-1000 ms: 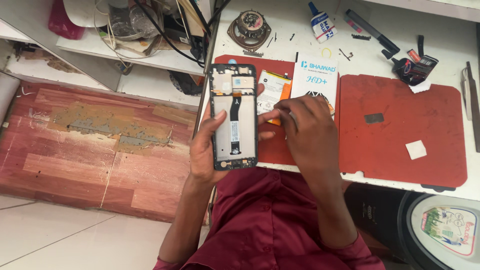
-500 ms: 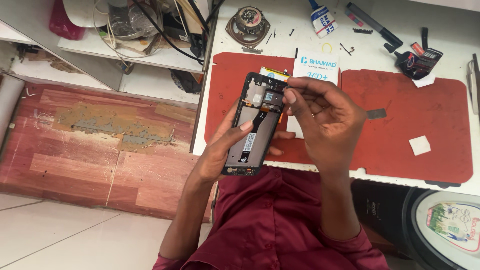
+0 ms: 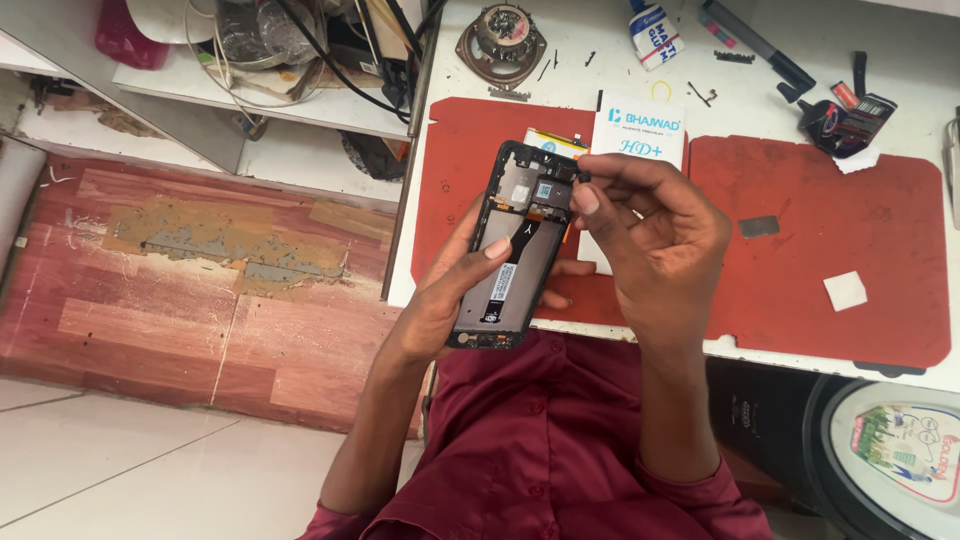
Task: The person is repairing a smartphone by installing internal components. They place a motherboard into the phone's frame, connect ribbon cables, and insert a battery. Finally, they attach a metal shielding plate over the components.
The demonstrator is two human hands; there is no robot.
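My left hand [image 3: 452,290] grips an opened phone frame [image 3: 520,250], back cover off, its inner boards and black battery area facing up and tilted over the table's front edge. My right hand [image 3: 655,235] is at the phone's top right corner, thumb and forefinger pinched on a small dark part [image 3: 583,176] beside the camera area. Under the phone lie a white flat box [image 3: 640,135] and a pale battery-like piece [image 3: 555,143] on a red work mat [image 3: 450,190].
A second red mat [image 3: 830,250] at the right carries a grey square and a white scrap [image 3: 846,291]. A round speaker [image 3: 501,45], a glue bottle [image 3: 655,32], dark tools [image 3: 760,45] and small screws lie at the back. Left are a cluttered shelf with cables [image 3: 300,60] and worn floor.
The phone has been lifted and tilted with its open back facing up. My right hand has moved from its right edge up to its top right corner and is pinching there.
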